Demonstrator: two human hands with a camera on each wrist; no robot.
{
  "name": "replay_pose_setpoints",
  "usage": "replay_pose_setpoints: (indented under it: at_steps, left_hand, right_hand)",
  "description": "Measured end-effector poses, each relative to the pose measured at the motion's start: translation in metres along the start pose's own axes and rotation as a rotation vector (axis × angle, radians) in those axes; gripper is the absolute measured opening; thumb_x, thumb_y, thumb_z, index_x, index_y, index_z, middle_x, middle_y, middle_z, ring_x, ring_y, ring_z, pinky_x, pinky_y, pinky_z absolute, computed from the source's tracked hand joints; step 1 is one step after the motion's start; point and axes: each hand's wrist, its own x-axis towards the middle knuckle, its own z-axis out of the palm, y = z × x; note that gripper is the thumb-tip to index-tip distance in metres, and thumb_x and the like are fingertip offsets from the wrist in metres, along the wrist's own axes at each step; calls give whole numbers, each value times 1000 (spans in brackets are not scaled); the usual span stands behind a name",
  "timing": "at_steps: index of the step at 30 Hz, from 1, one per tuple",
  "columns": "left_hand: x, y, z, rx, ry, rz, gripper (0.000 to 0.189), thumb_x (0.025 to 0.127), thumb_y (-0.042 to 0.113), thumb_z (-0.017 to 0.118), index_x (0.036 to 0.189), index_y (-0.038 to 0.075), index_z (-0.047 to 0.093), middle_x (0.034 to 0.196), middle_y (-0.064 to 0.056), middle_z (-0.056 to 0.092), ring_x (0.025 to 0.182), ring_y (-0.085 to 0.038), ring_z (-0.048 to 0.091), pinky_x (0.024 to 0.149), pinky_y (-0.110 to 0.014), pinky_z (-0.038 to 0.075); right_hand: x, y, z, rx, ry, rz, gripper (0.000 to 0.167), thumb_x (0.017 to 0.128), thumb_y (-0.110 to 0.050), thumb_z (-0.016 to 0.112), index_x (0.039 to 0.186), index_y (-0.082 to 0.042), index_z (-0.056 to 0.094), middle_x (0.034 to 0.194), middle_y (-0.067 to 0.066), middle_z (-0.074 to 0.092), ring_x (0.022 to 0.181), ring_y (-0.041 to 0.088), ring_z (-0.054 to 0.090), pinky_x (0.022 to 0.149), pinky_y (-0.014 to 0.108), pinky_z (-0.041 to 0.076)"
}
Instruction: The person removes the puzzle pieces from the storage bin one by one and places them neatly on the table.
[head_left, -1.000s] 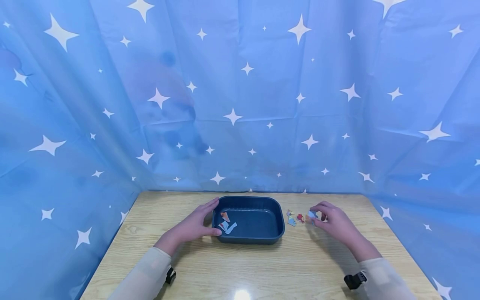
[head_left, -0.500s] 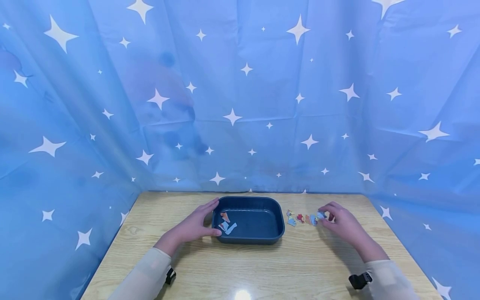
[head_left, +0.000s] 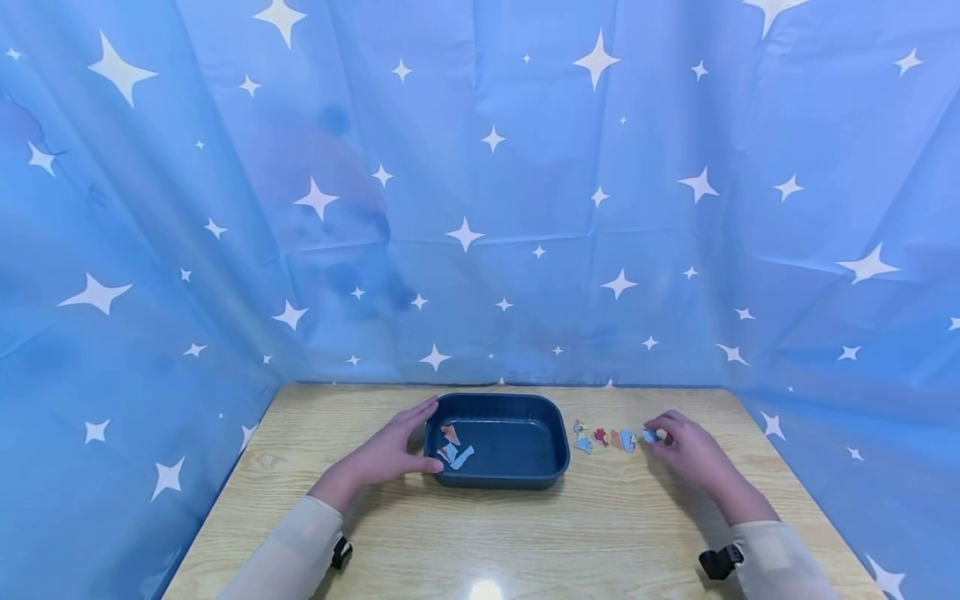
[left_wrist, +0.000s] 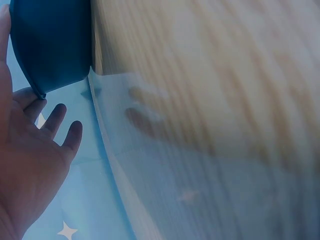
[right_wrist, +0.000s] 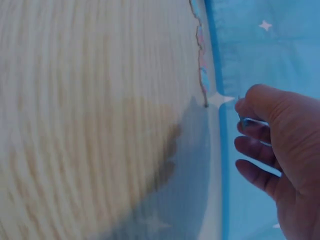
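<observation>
My left hand [head_left: 392, 446] spans the left end of a dark blue tray [head_left: 513, 482], its fingers at the far left corner and the thumb at the near one. In the left wrist view, the fingers of the left hand [left_wrist: 37, 150] are spread and fairly straight, touching the rim of the tray [left_wrist: 52, 45]. Right of the tray, my right hand [head_left: 690, 450] pinches a small light-blue puzzle piece [head_left: 650, 435] between thumb and index finger. In the right wrist view, the right hand [right_wrist: 290, 150] hides most of it.
Several irregular printed pieces lie in a row right of the tray, among them a red piece [head_left: 601, 436] and a blue-white piece [head_left: 627, 440]. A few torn-looking pieces [head_left: 447, 452] lie inside the tray's left part. A starry blue curtain [head_left: 480, 317] borders the wooden table [head_left: 480, 533].
My right hand has shifted right, away from the tray, with the light-blue piece. The blue-white piece it earlier covered now shows at the row's end. The left hand and tray have stayed put.
</observation>
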Motion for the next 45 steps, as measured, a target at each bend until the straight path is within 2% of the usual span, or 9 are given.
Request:
replay_pose_setpoints:
  at_steps: [4, 9, 17, 24, 34, 41, 45]
  left_hand:
    - [-1, 2, 0, -6, 0, -4, 109, 93, 46, 90, 177, 18, 27, 185, -1, 18, 167, -45, 18, 130, -69, 23]
    - [-2, 3, 0, -10, -2, -6, 109, 93, 47, 90, 178, 19, 26, 185, 0, 17, 167, -44, 18, 131, -68, 23]
    - [-2, 3, 0, -10, -3, -6, 110, 93, 49, 90, 178, 19, 26, 185, 0, 18, 167, -43, 18, 131, -67, 24]
    - [-1, 1, 1, -13, 1, 0, 109, 93, 48, 90, 177, 18, 27, 185, -1, 18, 167, -44, 19, 131, -68, 24]
    - [-2, 2, 0, -14, 0, 2, 109, 93, 47, 90, 177, 17, 27, 185, -1, 18, 167, -44, 19, 131, -68, 23]
    - [-2, 3, -1, -5, 0, 7, 110, 93, 47, 90, 177, 16, 27, 185, 1, 17, 167, -43, 19, 131, -67, 22]
    - [-1, 2, -1, 1, 1, 13, 110, 93, 46, 90, 177, 16, 26, 185, -2, 18, 167, -44, 19, 131, -67, 22]
  right_hand:
    - [-1, 6, 4, -13, 2, 17, 29, 97, -5, 81, 124, 5, 77, 115, 15, 72, 92, 25, 69, 76, 45, 60]
    - [-3, 11, 8, -11, -20, 36, 30, 98, -6, 82, 125, 5, 77, 115, 15, 73, 90, 23, 68, 76, 46, 60]
    - [-1, 17, 15, -37, -20, 30, 29, 98, -7, 82, 123, 5, 77, 116, 16, 74, 95, 30, 72, 83, 57, 62]
    - [1, 17, 17, -76, -14, 6, 26, 97, -7, 82, 121, 3, 79, 116, 16, 74, 100, 36, 73, 87, 62, 61]
    - [0, 16, 19, -74, -14, -4, 26, 98, -8, 83, 122, 2, 80, 115, 13, 74, 99, 30, 71, 86, 57, 62]
    - [1, 17, 19, -55, -20, -5, 25, 99, -8, 82, 123, 0, 80, 114, 10, 72, 95, 23, 67, 80, 50, 60]
    - [1, 18, 20, -45, -21, -4, 25, 100, -8, 81, 124, -1, 80, 114, 10, 70, 93, 21, 65, 76, 46, 58]
